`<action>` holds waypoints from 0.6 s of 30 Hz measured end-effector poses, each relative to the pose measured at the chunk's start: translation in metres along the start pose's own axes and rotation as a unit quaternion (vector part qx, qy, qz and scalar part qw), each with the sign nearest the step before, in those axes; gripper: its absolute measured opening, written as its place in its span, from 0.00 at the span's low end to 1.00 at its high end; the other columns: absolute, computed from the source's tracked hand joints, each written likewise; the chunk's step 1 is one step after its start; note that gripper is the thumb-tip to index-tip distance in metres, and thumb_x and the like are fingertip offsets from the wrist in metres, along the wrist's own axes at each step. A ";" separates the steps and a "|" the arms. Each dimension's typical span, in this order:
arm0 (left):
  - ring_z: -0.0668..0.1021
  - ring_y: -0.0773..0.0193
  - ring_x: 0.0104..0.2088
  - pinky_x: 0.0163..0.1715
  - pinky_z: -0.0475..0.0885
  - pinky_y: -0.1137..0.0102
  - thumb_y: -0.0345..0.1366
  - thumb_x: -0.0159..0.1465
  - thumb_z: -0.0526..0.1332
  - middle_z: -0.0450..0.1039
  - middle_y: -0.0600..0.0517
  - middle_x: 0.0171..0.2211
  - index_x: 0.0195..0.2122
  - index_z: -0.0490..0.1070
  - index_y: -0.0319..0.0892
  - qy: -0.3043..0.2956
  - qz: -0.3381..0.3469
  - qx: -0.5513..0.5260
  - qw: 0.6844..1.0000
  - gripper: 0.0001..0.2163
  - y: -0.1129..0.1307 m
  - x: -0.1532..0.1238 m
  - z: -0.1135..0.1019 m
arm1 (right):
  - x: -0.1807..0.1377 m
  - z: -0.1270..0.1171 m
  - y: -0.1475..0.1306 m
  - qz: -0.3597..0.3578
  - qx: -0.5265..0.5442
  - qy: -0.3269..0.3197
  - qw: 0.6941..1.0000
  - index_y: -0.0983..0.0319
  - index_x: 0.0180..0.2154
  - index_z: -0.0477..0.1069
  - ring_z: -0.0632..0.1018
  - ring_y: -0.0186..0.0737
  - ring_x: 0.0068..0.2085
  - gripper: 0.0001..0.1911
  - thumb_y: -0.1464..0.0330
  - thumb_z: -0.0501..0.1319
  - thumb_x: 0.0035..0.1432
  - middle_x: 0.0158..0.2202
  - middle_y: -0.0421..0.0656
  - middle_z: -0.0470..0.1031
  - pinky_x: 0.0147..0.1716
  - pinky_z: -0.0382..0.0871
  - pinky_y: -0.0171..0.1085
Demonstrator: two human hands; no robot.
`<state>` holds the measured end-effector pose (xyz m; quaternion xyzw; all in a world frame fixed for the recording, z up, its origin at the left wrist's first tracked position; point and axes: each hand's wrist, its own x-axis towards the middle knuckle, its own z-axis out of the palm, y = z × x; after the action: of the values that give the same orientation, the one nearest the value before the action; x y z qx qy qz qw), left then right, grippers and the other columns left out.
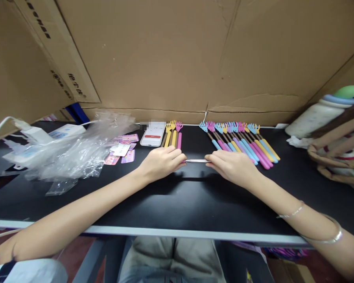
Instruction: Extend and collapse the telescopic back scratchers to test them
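Held level between both hands above the table is what looks like a back scratcher [196,160], its thin silver rod bare in the middle. My left hand [163,162] is closed round its left end, where a bit of pink shows at the fingertips. Its other end is hidden inside my right hand [231,164], also closed. Just behind my left hand lie a few small back scratchers [174,135] with yellow and pink claw heads. A longer row of back scratchers [242,143] in blue, pink, yellow and purple lies behind my right hand.
Clear plastic bags [73,153] and a white power strip [32,147] cover the left side. Printed cards [128,156] and a phone [153,134] lie nearby. A bottle [318,116] and a brown bag [336,145] stand right. Cardboard [171,59] walls the back.
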<state>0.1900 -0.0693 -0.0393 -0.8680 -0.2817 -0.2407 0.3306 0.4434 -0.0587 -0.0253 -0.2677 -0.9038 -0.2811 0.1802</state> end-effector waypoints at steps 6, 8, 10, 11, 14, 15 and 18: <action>0.70 0.66 0.27 0.23 0.58 0.70 0.38 0.69 0.52 0.68 0.54 0.24 0.30 0.67 0.42 0.000 0.021 0.012 1.000 0.12 -0.003 0.002 -0.004 | -0.001 0.001 0.001 -0.011 0.013 -0.022 1.000 0.61 0.32 0.70 0.73 0.30 0.27 0.18 0.62 0.47 0.67 0.27 0.40 0.75 0.22 0.49 0.34; 0.71 0.66 0.27 0.23 0.58 0.70 0.38 0.69 0.53 0.68 0.54 0.24 0.30 0.67 0.42 0.005 0.026 0.012 1.000 0.11 -0.004 0.002 -0.005 | -0.001 0.001 0.001 -0.006 0.013 -0.026 1.000 0.61 0.31 0.69 0.73 0.30 0.27 0.18 0.61 0.47 0.67 0.27 0.40 0.75 0.22 0.48 0.34; 0.71 0.67 0.27 0.23 0.58 0.70 0.38 0.68 0.53 0.69 0.54 0.25 0.30 0.67 0.42 0.004 0.031 0.015 0.999 0.10 -0.006 0.003 -0.006 | 0.000 0.001 0.002 0.000 0.011 -0.032 0.999 0.61 0.31 0.69 0.73 0.30 0.26 0.19 0.61 0.47 0.67 0.26 0.40 0.75 0.22 0.47 0.34; 0.71 0.67 0.28 0.23 0.58 0.70 0.38 0.68 0.54 0.69 0.54 0.25 0.30 0.67 0.42 0.002 0.033 0.017 0.999 0.10 -0.008 0.003 -0.006 | 0.000 0.000 0.002 0.003 0.008 -0.036 0.999 0.61 0.31 0.69 0.73 0.30 0.26 0.19 0.60 0.47 0.67 0.25 0.40 0.75 0.21 0.47 0.34; 0.72 0.66 0.28 0.23 0.59 0.70 0.38 0.69 0.52 0.69 0.54 0.25 0.30 0.67 0.42 -0.004 0.035 0.031 0.999 0.11 -0.017 0.004 -0.008 | 0.002 -0.002 0.008 0.011 -0.001 -0.040 0.999 0.60 0.30 0.70 0.72 0.30 0.25 0.18 0.61 0.48 0.66 0.24 0.39 0.74 0.22 0.46 0.34; 0.72 0.66 0.29 0.23 0.59 0.70 0.38 0.69 0.52 0.69 0.53 0.25 0.30 0.67 0.42 -0.007 0.033 0.039 0.999 0.12 -0.021 0.004 -0.009 | 0.002 -0.003 0.012 0.014 -0.005 -0.038 0.999 0.60 0.30 0.70 0.72 0.30 0.24 0.18 0.61 0.48 0.66 0.24 0.39 0.74 0.22 0.46 0.34; 0.72 0.65 0.29 0.23 0.59 0.70 0.41 0.69 0.51 0.70 0.53 0.25 0.29 0.68 0.43 -0.023 0.020 0.063 0.998 0.14 -0.042 0.002 -0.013 | -0.002 -0.010 0.032 0.039 -0.026 -0.026 0.999 0.59 0.31 0.71 0.72 0.32 0.25 0.19 0.59 0.48 0.66 0.24 0.39 0.75 0.24 0.49 0.33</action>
<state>0.1613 -0.0518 -0.0118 -0.8562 -0.2864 -0.1953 0.3830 0.4652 -0.0432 -0.0057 -0.3146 -0.8896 -0.2897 0.1604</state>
